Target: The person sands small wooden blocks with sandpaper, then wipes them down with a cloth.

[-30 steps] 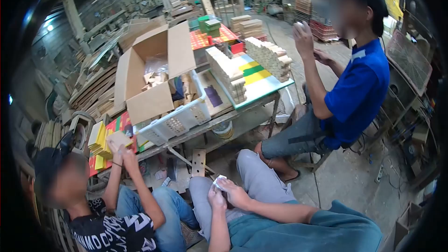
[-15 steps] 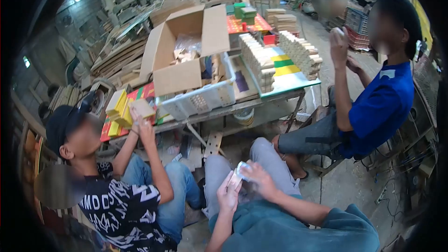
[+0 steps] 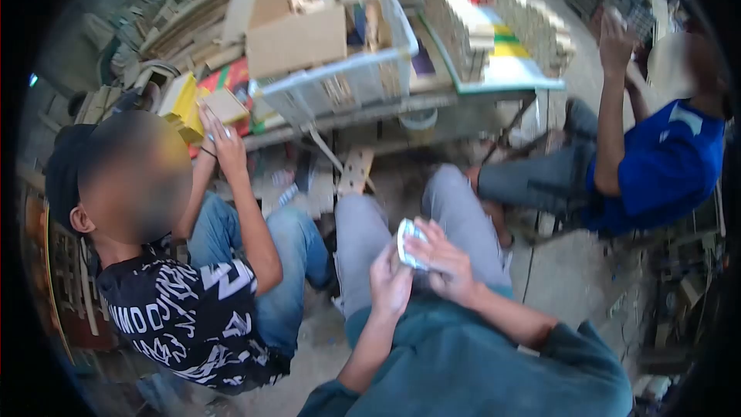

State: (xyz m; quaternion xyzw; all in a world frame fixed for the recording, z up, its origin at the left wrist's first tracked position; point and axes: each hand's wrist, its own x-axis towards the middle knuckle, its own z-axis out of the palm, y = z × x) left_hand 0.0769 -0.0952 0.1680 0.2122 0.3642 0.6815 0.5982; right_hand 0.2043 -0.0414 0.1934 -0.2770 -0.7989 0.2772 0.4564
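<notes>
Over my lap, my left hand (image 3: 390, 284) is closed around a small pale wooden piece (image 3: 396, 256), mostly hidden by the fingers. My right hand (image 3: 450, 266) is wrapped over a folded white-and-blue sheet (image 3: 409, 243), held up against the wooden piece. The sheet's exact kind is not clear. Both hands are close together and slightly blurred.
A co-worker on the left holds a wooden board (image 3: 225, 106) by yellow-edged boards (image 3: 181, 108). Another, in a blue shirt (image 3: 656, 166), sits right. Ahead, a table carries a white crate (image 3: 332, 96), a cardboard box (image 3: 297, 42) and stacked wooden pieces (image 3: 463, 27).
My view has tilted down, so the table and co-workers appear higher. The white-and-blue sheet is turned more upright, and my right hand is less blurred beside my left hand.
</notes>
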